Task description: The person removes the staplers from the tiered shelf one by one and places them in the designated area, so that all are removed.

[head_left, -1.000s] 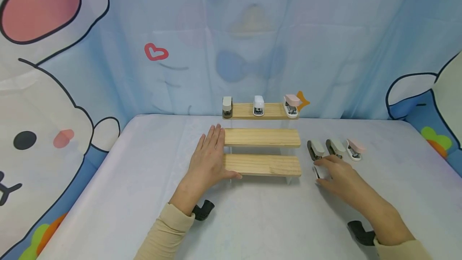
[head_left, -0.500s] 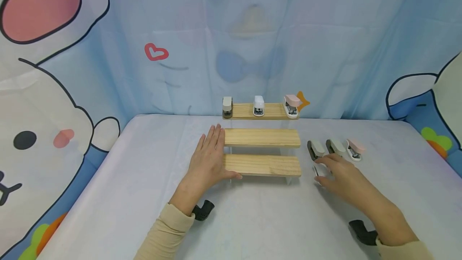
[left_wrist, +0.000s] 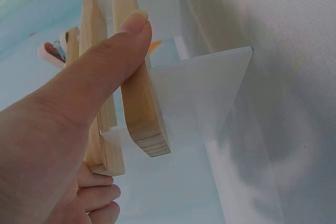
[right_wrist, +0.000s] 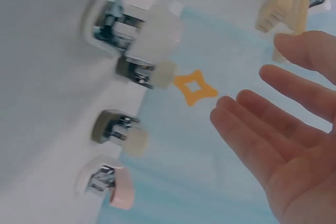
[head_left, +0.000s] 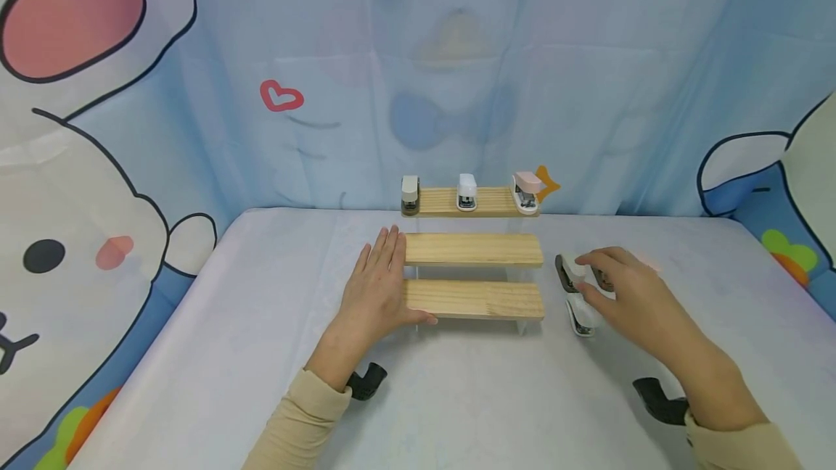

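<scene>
My left hand (head_left: 375, 285) lies along the left end of a stepped wooden rack (head_left: 473, 249); its fingers are straight and the thumb (left_wrist: 113, 51) presses the lowest board's front edge. My right hand (head_left: 630, 296) hovers over small staplers on the table, fingers apart and holding nothing. Nearest are a white stapler (head_left: 580, 316) and a grey one with a cream top (head_left: 570, 274). Another grey stapler (right_wrist: 119, 131) and a pink one (right_wrist: 121, 187) are mostly hidden behind the hand in the head view. The rack's top board carries a grey stapler (head_left: 410, 194), a white stapler (head_left: 466, 192) and a pink stapler (head_left: 525, 192).
Clear plastic side panels (left_wrist: 205, 82) hold up the rack's boards. The white tabletop (head_left: 274, 296) reaches back to a blue cartoon-print curtain (head_left: 326, 143). A black curved piece (head_left: 369, 381) juts from the left wrist, and another (head_left: 660, 401) from the right.
My right hand has lifted away from the white stapler and shifted back and slightly right, uncovering that stapler and covering most of the pink one. The left hand stays on the rack.
</scene>
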Motion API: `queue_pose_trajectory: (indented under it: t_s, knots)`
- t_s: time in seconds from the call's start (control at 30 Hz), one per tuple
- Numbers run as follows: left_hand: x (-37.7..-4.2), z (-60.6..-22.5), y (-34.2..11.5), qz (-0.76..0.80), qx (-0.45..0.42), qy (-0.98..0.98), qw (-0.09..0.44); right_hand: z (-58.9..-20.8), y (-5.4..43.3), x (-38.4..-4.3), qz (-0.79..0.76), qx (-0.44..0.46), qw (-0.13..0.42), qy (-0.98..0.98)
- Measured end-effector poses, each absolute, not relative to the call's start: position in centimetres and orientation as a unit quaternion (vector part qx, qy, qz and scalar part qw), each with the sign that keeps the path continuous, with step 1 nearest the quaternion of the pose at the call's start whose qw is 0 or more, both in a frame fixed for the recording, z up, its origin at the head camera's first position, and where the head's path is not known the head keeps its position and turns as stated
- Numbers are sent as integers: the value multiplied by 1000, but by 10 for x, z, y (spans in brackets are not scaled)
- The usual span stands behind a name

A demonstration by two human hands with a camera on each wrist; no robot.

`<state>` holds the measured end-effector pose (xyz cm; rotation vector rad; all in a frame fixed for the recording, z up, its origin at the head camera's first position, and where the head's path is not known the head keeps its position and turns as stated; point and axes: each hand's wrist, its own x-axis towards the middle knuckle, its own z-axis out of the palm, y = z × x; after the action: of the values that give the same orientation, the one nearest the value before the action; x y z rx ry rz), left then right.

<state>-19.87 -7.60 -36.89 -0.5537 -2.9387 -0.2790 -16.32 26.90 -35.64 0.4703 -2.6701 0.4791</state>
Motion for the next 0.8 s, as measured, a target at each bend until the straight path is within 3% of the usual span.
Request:
queue_pose_trajectory:
  t_s: [0.8]
  knots:
    - [-199,-369,-76,-94,-186,-976,71,-319,242,-181,189,189,264,-927]
